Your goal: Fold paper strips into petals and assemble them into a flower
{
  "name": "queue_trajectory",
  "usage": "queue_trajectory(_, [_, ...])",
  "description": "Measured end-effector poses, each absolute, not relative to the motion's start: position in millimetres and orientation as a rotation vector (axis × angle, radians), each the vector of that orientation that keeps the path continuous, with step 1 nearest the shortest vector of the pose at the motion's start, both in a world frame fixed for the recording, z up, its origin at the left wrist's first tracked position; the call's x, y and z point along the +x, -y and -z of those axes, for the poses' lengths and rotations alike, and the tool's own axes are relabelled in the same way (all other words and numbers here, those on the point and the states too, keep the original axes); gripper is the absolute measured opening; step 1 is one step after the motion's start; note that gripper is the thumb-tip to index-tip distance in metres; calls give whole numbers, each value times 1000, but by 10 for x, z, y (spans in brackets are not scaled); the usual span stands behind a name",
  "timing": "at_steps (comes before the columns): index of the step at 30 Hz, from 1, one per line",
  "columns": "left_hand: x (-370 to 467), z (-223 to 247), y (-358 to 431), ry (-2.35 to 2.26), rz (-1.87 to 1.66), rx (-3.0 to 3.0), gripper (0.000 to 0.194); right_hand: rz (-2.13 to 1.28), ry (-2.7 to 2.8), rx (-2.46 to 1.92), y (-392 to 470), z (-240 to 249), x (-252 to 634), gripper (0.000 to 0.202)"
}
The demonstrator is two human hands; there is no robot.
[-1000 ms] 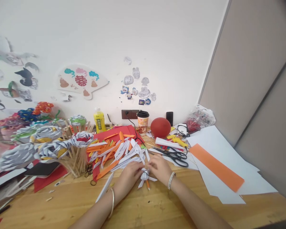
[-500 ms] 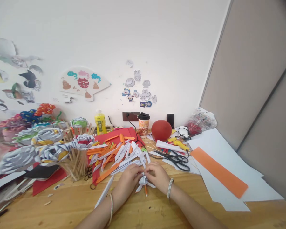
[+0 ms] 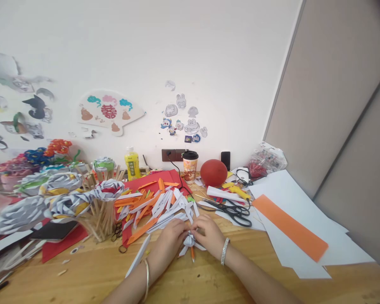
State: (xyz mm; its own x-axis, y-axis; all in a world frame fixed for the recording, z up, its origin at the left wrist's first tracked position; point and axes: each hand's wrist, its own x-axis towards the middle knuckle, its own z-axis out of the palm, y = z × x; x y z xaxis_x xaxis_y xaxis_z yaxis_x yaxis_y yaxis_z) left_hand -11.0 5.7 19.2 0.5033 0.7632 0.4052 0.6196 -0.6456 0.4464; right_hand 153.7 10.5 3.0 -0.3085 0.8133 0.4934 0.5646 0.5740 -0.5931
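Both hands meet over a small folded paper piece, white with an orange strip pointing toward me, near the front middle of the wooden table. My left hand, with a gold bangle at the wrist, pinches its upper left side. From the right, my right hand, wearing a silvery bracelet, pinches its upper right side. The fingertips nearly touch and partly hide the paper. Just beyond the hands lies a pile of folded white and orange strips. A single white strip rests left of my left forearm.
Black scissors, a yellow glue gun and a red balloon lie behind on the right. An orange strip rests on white sheets. A lidded cup and yellow bottle stand behind; paper flowers fill the left.
The view has shifted slightly. Both hands keep their pinch on the paper piece, with hardly any movement; its orange strip looks slightly turned.
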Motion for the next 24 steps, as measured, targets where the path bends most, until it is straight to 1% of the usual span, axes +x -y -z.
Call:
queue_trajectory(9, [-157,-227,-21,-1157,-880,2742,19,-410,1996,-1116,-78,-57,1524,14])
queue_trajectory(24, [-162,-220,-35,-1115,-916,2804,17,-407,2000,-1125,-69,-59,1520,13])
